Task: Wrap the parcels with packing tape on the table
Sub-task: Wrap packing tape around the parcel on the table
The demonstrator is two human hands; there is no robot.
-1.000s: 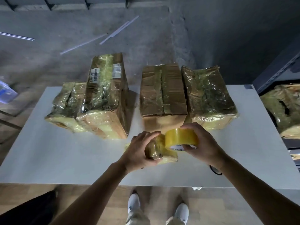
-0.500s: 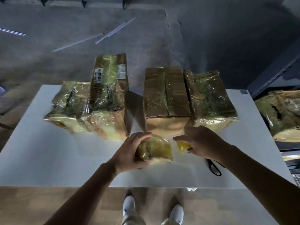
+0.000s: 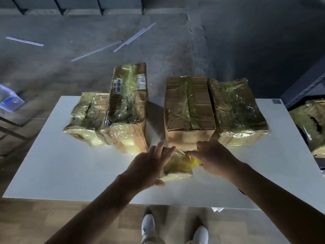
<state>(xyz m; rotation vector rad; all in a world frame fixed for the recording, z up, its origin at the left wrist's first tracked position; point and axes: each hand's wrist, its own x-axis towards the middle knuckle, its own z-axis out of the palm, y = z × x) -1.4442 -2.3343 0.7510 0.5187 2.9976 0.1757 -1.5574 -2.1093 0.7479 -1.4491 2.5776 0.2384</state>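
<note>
- Yellowish film wrapped over small parcel [image 3: 177,167], lying on white tabletop [image 3: 70,164] near the front edge, just before a row of bigger boxes.
- Gripped at its left side by left hand [image 3: 149,166]: fingers stretched across the top, thumb at the near edge.
- Met at its upper right by yellow tape roll [image 3: 195,161], mostly hidden under right hand [image 3: 212,158], which is curled round it.
- Behind: four larger taped boxes, left pair [image 3: 112,117] and right pair [image 3: 214,110], touching within each pair, with a gap between the pairs.
</note>
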